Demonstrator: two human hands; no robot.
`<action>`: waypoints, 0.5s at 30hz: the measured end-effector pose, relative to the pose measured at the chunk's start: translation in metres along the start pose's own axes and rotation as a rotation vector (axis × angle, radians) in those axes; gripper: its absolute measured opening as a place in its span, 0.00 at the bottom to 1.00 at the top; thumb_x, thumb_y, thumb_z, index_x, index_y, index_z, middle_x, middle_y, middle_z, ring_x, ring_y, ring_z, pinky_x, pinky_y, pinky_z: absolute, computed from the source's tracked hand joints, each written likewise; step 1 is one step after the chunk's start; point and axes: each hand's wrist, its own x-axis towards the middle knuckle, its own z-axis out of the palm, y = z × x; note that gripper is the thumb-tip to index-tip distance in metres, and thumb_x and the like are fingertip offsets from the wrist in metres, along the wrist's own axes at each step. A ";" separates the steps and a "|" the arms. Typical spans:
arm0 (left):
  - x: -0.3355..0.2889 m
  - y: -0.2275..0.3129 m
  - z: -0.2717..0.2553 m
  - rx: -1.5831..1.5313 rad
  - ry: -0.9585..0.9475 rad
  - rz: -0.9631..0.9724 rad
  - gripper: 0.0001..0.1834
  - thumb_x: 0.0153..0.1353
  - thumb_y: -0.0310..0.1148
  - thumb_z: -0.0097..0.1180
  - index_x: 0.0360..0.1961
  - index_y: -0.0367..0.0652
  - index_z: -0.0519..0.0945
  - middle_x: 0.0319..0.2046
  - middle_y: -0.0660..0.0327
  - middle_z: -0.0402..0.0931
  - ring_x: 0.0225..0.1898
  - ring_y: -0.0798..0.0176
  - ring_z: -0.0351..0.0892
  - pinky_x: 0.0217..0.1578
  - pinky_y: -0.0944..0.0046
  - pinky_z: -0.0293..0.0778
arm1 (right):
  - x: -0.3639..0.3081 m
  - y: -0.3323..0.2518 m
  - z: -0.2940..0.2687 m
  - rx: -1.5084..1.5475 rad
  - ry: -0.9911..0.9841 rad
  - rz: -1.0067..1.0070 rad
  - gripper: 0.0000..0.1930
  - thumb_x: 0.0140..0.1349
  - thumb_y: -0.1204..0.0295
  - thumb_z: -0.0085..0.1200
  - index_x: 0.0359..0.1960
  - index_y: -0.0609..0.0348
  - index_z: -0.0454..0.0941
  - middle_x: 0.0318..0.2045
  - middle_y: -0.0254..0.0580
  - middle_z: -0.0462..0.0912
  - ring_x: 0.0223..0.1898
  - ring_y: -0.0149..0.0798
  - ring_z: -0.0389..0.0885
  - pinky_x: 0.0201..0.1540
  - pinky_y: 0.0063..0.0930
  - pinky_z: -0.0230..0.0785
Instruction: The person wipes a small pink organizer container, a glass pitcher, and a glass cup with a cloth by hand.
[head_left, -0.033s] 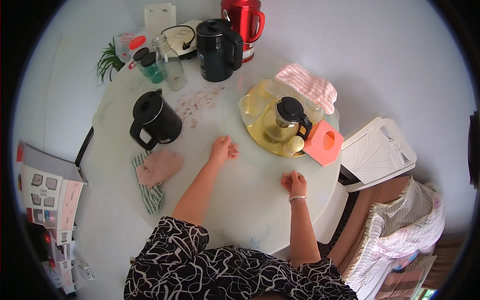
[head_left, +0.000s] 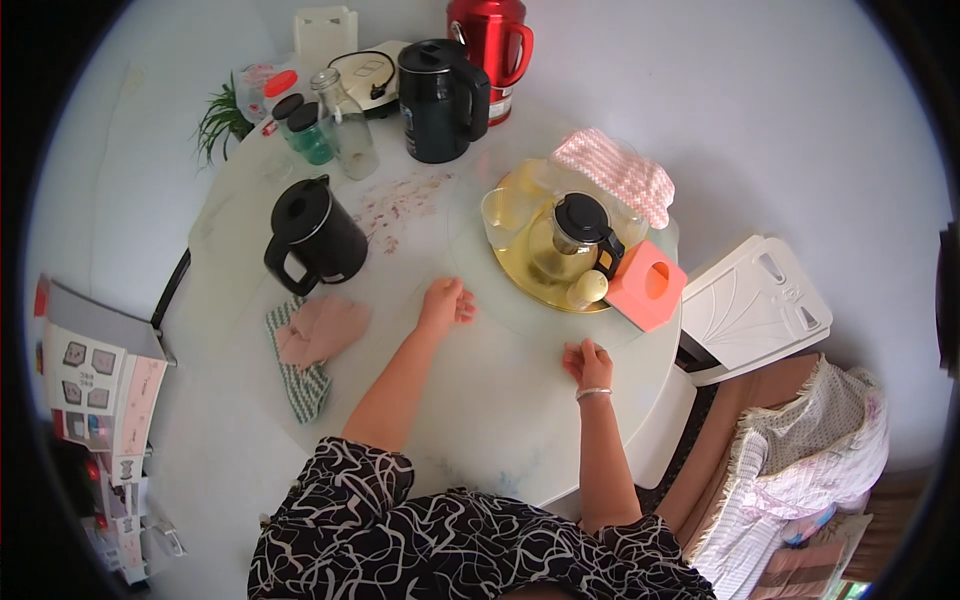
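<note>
My left hand rests over the middle of the round table, thumb raised and fingers loosely curled, nothing in it. To its right and nearer me, my right hand is curled inward with thumb and fingers close together; no object shows in it. Beyond both hands, a glass teapot with a black lid stands on a round golden tray. A small pale-yellow-topped container and an orange-pink box with a round opening sit at the tray's near right. Neither hand touches these.
A black kettle stands left, near a pink cloth and a green-striped cloth. Farther back are a dark jug, a red flask and a glass bottle. A pink checked cloth lies behind the teapot; a white chair stands right.
My left hand has shifted very slightly toward me. The whole view has moved a little, so the things at left appear slightly farther right. My right hand looks unchanged.
</note>
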 end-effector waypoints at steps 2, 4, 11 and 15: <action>-0.029 -0.004 -0.001 0.033 0.027 -0.008 0.17 0.61 0.42 0.40 0.33 0.35 0.67 0.26 0.56 0.73 0.21 0.64 0.74 0.18 0.65 0.73 | 0.001 -0.004 0.008 0.062 0.021 -0.001 0.14 0.60 0.67 0.42 0.35 0.70 0.65 0.28 0.48 0.78 0.20 0.35 0.76 0.21 0.25 0.71; -0.061 -0.007 -0.007 0.051 0.078 -0.035 0.14 0.60 0.39 0.42 0.33 0.36 0.68 0.25 0.56 0.73 0.19 0.65 0.73 0.17 0.67 0.71 | -0.010 -0.003 0.025 0.114 0.018 0.099 0.15 0.60 0.65 0.42 0.37 0.69 0.64 0.29 0.49 0.78 0.19 0.37 0.76 0.17 0.27 0.71; -0.117 -0.032 -0.016 0.067 0.201 0.088 0.10 0.59 0.35 0.45 0.31 0.37 0.67 0.19 0.58 0.71 0.16 0.67 0.70 0.16 0.68 0.68 | -0.029 0.015 0.084 0.227 -0.110 0.217 0.16 0.60 0.64 0.40 0.41 0.66 0.63 0.39 0.46 0.76 0.24 0.39 0.77 0.22 0.28 0.73; -0.120 -0.052 -0.014 0.085 0.203 0.292 0.05 0.59 0.29 0.43 0.31 0.37 0.67 0.17 0.60 0.71 0.14 0.71 0.67 0.14 0.72 0.64 | -0.031 0.026 0.116 0.400 -0.145 0.258 0.17 0.60 0.62 0.40 0.46 0.59 0.60 0.46 0.44 0.72 0.28 0.39 0.77 0.27 0.28 0.73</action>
